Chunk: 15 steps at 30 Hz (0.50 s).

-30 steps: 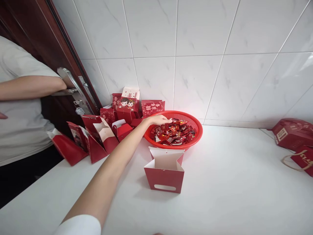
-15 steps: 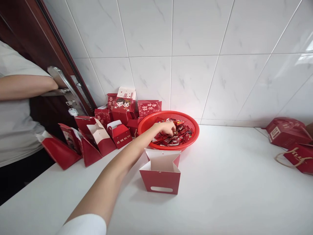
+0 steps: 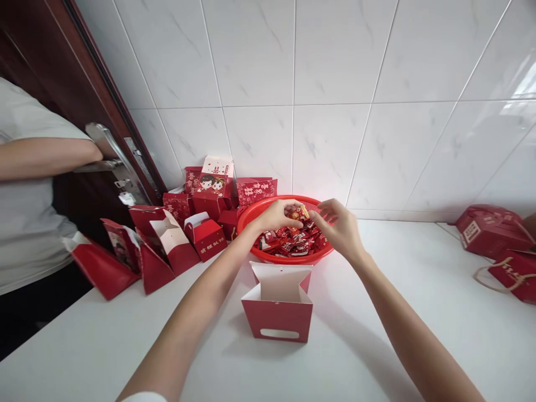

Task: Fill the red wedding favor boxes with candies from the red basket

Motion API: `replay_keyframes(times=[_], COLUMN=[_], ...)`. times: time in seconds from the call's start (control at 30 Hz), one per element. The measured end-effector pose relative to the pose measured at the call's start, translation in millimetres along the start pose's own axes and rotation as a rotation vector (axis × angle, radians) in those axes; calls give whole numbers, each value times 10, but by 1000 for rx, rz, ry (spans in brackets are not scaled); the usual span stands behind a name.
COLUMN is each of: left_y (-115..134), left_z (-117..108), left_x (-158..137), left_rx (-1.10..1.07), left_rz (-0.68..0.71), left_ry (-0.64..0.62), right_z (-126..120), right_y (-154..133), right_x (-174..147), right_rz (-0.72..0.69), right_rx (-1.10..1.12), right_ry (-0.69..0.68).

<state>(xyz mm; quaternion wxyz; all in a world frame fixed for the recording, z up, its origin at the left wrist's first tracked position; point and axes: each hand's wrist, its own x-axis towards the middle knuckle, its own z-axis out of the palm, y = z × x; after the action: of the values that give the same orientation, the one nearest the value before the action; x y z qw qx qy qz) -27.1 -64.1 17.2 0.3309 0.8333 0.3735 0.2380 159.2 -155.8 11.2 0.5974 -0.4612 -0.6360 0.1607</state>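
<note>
My left hand (image 3: 278, 216) is over a red plastic basket (image 3: 247, 229), its fingers curled around a red-and-gold wrapped candy (image 3: 300, 214). From the right, my right hand (image 3: 341, 229) reaches over the rim with thumb and fingers apart, its thumb close to that same candy. Red wrapped candies (image 3: 288, 243) lie heaped in the basket below both hands. In front of the basket stands a red paper gift box (image 3: 276, 318), upright with its top open, its white inside showing and a slot in its near face. Neither hand touches this box.
Several red gift boxes (image 3: 208, 237) are grouped at the left on the white table (image 3: 355, 346). More red boxes (image 3: 488, 228), one with a cord handle, are at the right edge. A tiled wall (image 3: 326, 156) closes the back. Another person's arm (image 3: 50, 156) is beside a door at left.
My right hand has come into view and reached the basket. My left hand has lifted slightly from the heap, with a candy now between its fingers. The view has tilted up a little.
</note>
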Motion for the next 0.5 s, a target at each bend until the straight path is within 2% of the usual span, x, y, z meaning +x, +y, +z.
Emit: replay_keyframes(times=[0.07, 0.13, 0.23, 0.33, 0.4, 0.5], left_y=[38, 31, -36, -141, -221, -311], left_z=[56, 84, 77, 31, -20, -102], left_x=[-24, -34, -21, -1, -2, -25], left_rx=[-116, -164, -188, -163, -117, 11], left_rz=[62, 91, 83, 38, -13, -84], left_ry=[9, 22, 32, 32, 6, -110], right_z=[108, 216, 315, 337, 327, 312], right_y=[178, 323, 443, 509, 559, 630], right_x=[197, 261, 236, 213, 228, 264], right_rz=[126, 213, 317, 385, 426, 469], right_rx=[74, 258, 508, 563, 569, 582], right_ry=[-187, -312, -352, -264, -125, 65])
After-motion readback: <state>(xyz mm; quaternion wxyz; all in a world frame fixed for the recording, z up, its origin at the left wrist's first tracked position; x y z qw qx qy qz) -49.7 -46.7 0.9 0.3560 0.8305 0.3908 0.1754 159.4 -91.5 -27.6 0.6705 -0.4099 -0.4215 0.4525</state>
